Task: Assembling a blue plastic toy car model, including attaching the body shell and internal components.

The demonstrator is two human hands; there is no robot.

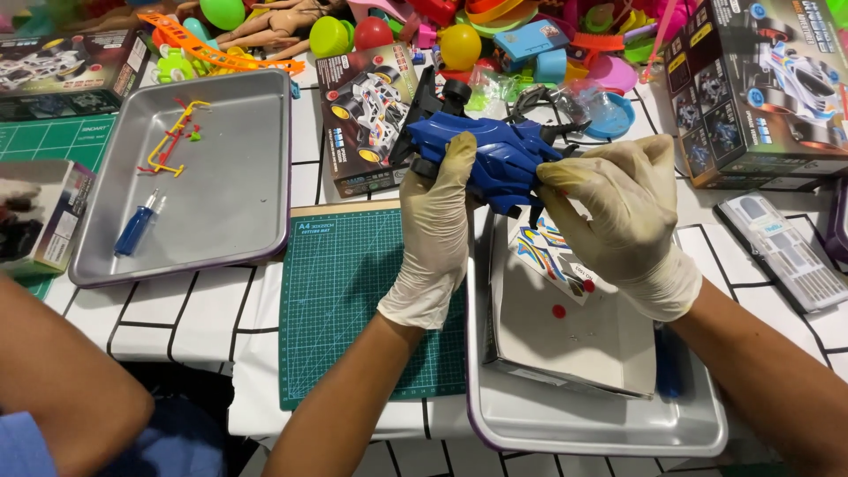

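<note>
Both hands wore pale rubber gloves. The left hand [435,231] was wrapped around the near side of a blue toy car [495,159], fingers clasped up over its body. The right hand [629,216] gripped the car's other end, fingers curled and pinching at its edge. The car was held in the air, above the gap between a green cutting mat [353,300] and a metal tray [601,424] close to the person. In that tray lay a white booklet [565,340] with a coloured sticker sheet [552,252] on it and a small red dot. A second metal tray [230,177] sat well to the left, holding a blue screwdriver [137,230] and a yellow and red plastic frame [174,141]. Toy car boxes [768,88] and a heap of bright plastic toys [495,35] crowded the far side of the table. Another person's arm [62,380] showed at lower left.
</note>
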